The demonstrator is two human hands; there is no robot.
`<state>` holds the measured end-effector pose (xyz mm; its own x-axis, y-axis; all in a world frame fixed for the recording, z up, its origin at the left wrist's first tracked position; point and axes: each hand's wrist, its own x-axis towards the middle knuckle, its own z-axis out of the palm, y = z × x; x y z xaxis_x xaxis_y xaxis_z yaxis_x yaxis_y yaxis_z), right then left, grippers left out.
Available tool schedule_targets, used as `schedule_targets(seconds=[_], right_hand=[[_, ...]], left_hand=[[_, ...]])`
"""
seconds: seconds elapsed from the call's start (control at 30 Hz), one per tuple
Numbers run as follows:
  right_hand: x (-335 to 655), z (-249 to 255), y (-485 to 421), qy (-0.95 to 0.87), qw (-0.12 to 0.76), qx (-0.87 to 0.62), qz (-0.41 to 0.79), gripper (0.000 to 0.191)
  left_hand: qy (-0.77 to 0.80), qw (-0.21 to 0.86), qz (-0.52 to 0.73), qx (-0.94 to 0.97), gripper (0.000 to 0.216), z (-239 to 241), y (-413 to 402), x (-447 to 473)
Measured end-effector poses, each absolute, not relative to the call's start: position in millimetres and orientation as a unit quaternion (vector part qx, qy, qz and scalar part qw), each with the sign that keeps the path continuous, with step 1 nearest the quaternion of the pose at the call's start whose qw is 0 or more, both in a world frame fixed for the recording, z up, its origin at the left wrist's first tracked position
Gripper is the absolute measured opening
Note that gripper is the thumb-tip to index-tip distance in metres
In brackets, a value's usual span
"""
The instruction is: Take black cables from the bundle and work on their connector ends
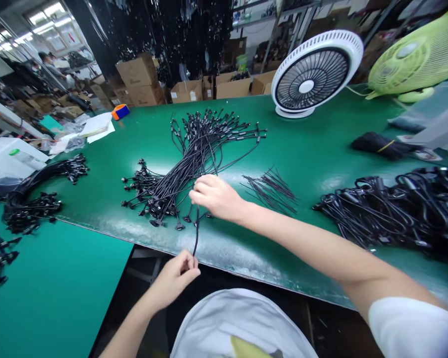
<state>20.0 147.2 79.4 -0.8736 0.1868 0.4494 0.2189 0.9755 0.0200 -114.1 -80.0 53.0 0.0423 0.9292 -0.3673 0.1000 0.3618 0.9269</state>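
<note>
A fanned bundle of thin black cables with small connectors at both ends lies on the green table. My right hand rests on the near part of the bundle, fingers pinched round one black cable. That cable runs down past the table's front edge to my left hand, which pinches its lower end below the edge. A small spread of thin black ties lies just right of my right hand.
A big heap of black cables fills the right side, more piles lie at the left. A white fan and a green fan stand at the back. Cardboard boxes, papers and a distant person are beyond.
</note>
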Motion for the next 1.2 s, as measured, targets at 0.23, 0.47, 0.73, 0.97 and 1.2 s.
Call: schedule_targets(seconds=[0.23,0.47,0.73,0.97,1.2], right_hand=[[47,127,213,-0.937,0.200,-0.264,-0.106,0.038],[82,155,205,-0.903,0.130,-0.373,-0.171,0.033],[96,119,55,-0.991,0.009,-0.134,0.025,0.020],[157,92,137,-0.941,0.082,-0.328,0.025,0.037],[198,38,123,-0.929,0.127,-0.291,0.187,0.036]], left_hand=[[0.548,0.610,0.522,0.234,0.026,56,-137,-162],[0.369,0.472,0.769,0.226,0.022,76,-126,-196],[0.583,0.418,0.426,0.552,0.030,58,-65,-106],[0.405,0.687,0.516,0.313,0.029,54,-48,-116],[0.369,0.644,0.660,0.113,0.027,71,-38,-130]])
